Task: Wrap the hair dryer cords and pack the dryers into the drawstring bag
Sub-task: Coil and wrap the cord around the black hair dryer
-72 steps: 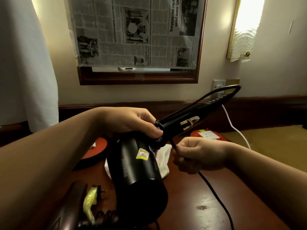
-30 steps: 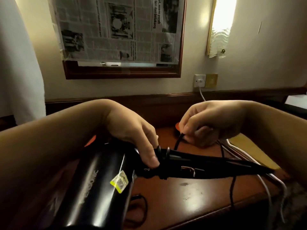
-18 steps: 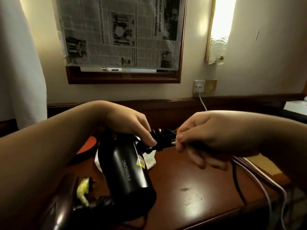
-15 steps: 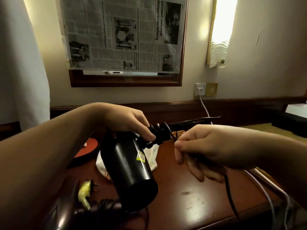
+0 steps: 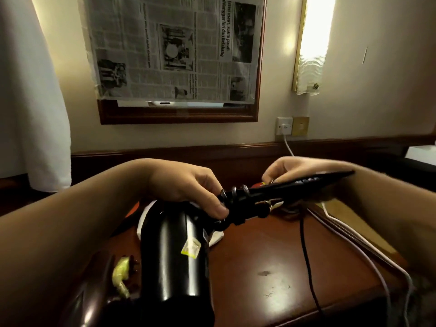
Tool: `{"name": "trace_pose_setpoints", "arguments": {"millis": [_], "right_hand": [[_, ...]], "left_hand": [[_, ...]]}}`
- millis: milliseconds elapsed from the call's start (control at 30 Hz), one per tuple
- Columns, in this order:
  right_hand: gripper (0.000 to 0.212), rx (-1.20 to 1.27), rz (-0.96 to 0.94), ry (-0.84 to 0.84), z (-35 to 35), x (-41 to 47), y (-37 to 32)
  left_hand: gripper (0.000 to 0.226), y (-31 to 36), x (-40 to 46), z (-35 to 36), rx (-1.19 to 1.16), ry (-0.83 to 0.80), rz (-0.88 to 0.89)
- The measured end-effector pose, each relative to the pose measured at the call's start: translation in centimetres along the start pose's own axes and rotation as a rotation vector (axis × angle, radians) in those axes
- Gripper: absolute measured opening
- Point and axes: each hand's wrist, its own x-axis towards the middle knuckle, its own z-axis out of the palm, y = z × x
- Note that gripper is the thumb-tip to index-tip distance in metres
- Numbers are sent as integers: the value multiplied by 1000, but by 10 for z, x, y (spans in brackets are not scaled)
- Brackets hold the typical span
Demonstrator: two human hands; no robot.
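Cord-wrapping is under way: left hand [image 5: 188, 185] grips the black hair dryer [image 5: 174, 251] above the worktop [image 5: 271, 256], coils on its handle. Right hand [image 5: 290, 168], behind the handle, pinches the cord [image 5: 304, 244]; next comes another turn.

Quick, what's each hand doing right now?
Left hand: grips the black hair dryer at the handle joint.
Right hand: fingers curled behind the handle, apparently pinching the black cord.

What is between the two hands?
In the head view, the black hair dryer's handle, with black cord loops round it, spans from the left hand to the right hand.
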Motion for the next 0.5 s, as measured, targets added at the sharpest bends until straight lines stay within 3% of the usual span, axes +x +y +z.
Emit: {"name": "trace_pose_setpoints", "arguments": {"millis": [200, 400, 500], "right_hand": [[33, -279, 91, -116, -5, -3, -37], [25, -410, 185, -165, 10, 1, -47], [23, -402, 200, -127, 15, -6, -57]], "left_hand": [[23, 6, 13, 8, 45, -104, -70], [29, 10, 25, 14, 165, -164, -109], [37, 5, 26, 13, 210, -110, -157]]}}
